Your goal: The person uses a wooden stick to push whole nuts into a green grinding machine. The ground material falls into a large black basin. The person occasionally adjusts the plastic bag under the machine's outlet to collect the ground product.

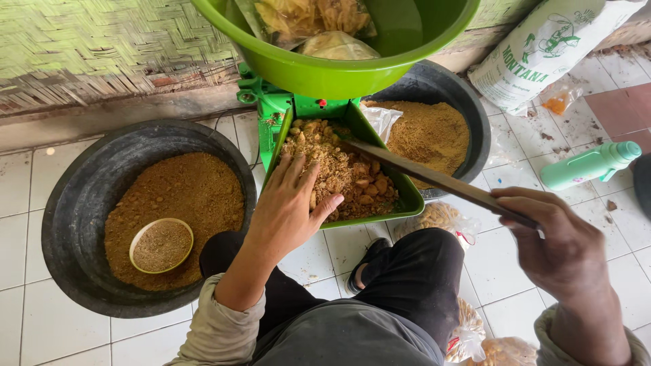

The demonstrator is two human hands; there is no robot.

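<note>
The left hand (pixel 288 203) rests with fingers spread open on loose, crumbly brown crumbs (pixel 346 169) heaped in the green hopper tray (pixel 400 203), while the right hand (pixel 563 244), fingers closed, grips one end of a stiff, light wooden stick (pixel 434 177) best held there.

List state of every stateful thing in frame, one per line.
green tray: holds coarse brown chunks
left hand: flat on the chunks
right hand: gripping wooden stick, tip in tray
left black tub: part full of brown powder
small bowl: upright, filled, in that powder
right black tub: holds powder
green basin: holds bagged food
green bottle: lying down, capped
white sack: lying against wall
</note>
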